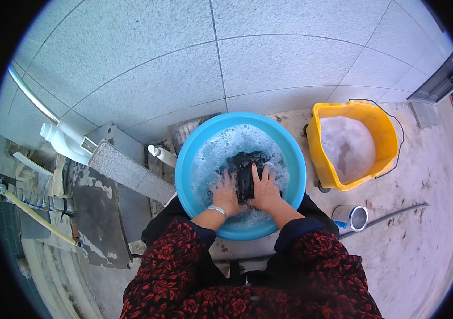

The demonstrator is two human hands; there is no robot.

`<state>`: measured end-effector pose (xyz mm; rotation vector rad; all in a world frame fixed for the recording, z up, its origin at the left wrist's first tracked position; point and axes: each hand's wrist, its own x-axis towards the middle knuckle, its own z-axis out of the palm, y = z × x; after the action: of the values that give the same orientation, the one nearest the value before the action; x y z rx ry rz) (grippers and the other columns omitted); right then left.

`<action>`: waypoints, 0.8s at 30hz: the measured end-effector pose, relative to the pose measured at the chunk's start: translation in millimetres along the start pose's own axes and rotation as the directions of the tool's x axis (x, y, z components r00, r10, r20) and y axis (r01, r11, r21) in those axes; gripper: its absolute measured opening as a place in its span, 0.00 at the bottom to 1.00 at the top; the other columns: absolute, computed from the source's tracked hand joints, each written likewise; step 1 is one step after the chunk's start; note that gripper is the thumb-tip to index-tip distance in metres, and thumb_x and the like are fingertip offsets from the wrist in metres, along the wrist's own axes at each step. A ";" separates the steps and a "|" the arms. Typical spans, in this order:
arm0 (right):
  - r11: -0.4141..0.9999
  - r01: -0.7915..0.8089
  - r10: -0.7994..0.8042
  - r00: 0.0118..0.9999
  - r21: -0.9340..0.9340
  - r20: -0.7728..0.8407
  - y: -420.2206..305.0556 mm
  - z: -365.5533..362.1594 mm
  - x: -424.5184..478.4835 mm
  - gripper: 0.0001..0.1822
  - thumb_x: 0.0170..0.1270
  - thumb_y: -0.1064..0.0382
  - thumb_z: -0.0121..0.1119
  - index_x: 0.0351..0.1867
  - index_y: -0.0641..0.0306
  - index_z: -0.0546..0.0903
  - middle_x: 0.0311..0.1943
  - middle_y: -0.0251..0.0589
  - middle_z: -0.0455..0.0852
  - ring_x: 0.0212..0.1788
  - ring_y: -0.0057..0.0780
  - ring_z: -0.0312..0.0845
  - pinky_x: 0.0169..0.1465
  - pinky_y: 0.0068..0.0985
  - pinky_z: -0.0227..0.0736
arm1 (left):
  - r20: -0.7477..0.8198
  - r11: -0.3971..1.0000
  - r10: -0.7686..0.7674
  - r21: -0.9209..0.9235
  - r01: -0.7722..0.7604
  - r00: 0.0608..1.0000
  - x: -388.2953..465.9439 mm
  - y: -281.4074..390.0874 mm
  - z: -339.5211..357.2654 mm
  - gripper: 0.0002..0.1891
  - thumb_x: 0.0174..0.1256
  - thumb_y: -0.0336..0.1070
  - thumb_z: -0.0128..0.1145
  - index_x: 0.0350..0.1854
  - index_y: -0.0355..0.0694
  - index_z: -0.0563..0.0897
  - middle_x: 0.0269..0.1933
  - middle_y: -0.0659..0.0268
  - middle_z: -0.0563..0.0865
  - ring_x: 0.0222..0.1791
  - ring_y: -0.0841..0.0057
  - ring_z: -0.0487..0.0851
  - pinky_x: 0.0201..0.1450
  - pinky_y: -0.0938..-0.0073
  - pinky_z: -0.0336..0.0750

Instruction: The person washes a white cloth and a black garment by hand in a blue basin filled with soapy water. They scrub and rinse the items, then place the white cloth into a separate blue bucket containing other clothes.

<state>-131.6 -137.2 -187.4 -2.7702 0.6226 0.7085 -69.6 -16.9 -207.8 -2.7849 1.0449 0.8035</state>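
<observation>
A round blue plastic basin [182,175] holds sudsy water, and a dark cloth or garment [245,179] lies partly under the foam in it. My left hand [225,196], with a silver bracelet at the wrist, rests at the cloth's left side, fingers spread and partly in the water. On the cloth's right side lies my right hand [265,192], fingers apart, the index finger stretched over the dark fabric. Neither hand shows a closed grip. Foam and water hide part of the fingertips and the cloth's lower edge.
Right of the basin stands a yellow mop bucket [388,139] of foamy water, with a metal can [350,218] and a thin hose [390,219] below it. At left are a flat mop head [129,171], a white pump bottle [164,155] and a white jug [65,141]. A tiled wall [274,60] rises behind.
</observation>
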 end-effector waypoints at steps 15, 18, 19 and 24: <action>0.694 -0.074 0.222 0.968 0.716 -0.114 59.7 -25.8 35.8 0.41 0.60 0.36 0.48 0.65 0.67 0.61 0.56 0.62 0.72 0.59 0.55 0.67 0.63 0.39 0.60 | -0.152 0.724 -0.145 -0.690 0.000 0.978 57.5 -41.7 -58.7 0.41 0.49 0.63 0.60 0.56 0.30 0.73 0.57 0.47 0.76 0.58 0.56 0.74 0.60 0.64 0.67; 0.682 -0.239 0.372 0.927 0.691 -0.048 52.1 -12.4 48.4 0.40 0.63 0.36 0.42 0.65 0.69 0.61 0.57 0.63 0.71 0.59 0.56 0.67 0.63 0.40 0.59 | -0.181 0.605 -0.296 -0.796 0.037 0.938 76.8 -20.9 -40.3 0.47 0.54 0.65 0.56 0.65 0.27 0.61 0.64 0.41 0.66 0.66 0.53 0.64 0.67 0.64 0.57; 0.675 -0.280 0.401 0.916 0.682 -0.021 47.2 -1.9 57.9 0.40 0.64 0.36 0.41 0.65 0.69 0.60 0.58 0.63 0.70 0.60 0.57 0.66 0.63 0.40 0.59 | -0.221 0.685 -0.325 -0.726 0.067 0.920 84.6 -14.2 -28.3 0.48 0.54 0.66 0.55 0.66 0.28 0.60 0.64 0.41 0.67 0.66 0.52 0.64 0.67 0.64 0.57; -0.297 -0.135 0.304 0.925 0.945 0.227 22.5 7.4 59.5 0.41 0.62 0.33 0.46 0.64 0.66 0.64 0.59 0.49 0.72 0.62 0.41 0.65 0.63 0.35 0.59 | -0.074 0.222 -0.130 -0.974 -0.044 0.989 89.2 0.4 -10.5 0.33 0.58 0.61 0.57 0.54 0.35 0.75 0.52 0.57 0.78 0.54 0.69 0.75 0.58 0.72 0.66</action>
<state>-97.5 -175.6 -225.8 -0.9754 1.0822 -0.1196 -8.6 -72.9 -242.5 -3.8974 0.4081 1.8197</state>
